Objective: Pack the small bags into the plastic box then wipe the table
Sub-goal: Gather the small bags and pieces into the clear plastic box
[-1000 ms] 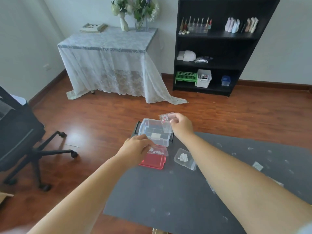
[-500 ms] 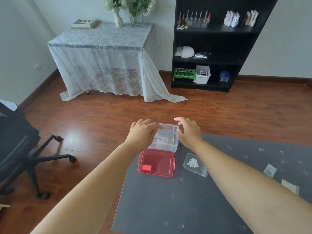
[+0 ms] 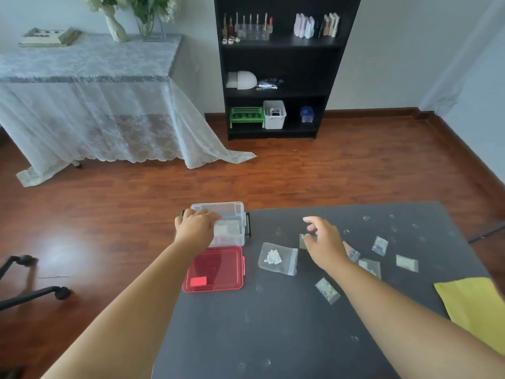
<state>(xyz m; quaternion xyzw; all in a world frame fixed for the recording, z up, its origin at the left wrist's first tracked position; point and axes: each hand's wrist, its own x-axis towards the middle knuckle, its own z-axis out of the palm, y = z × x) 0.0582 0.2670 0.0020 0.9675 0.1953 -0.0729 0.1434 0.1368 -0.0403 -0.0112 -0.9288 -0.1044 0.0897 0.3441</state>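
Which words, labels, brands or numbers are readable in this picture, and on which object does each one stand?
None can be read.
Red lid: its lighter red sticker shows no legible text.
Book on the lace table: cover too blurred.
Bottles on the shelf: labels too small.

Box opening is partly covered by the left hand; red lid blocks its near side. Near table surface is unobstructed.
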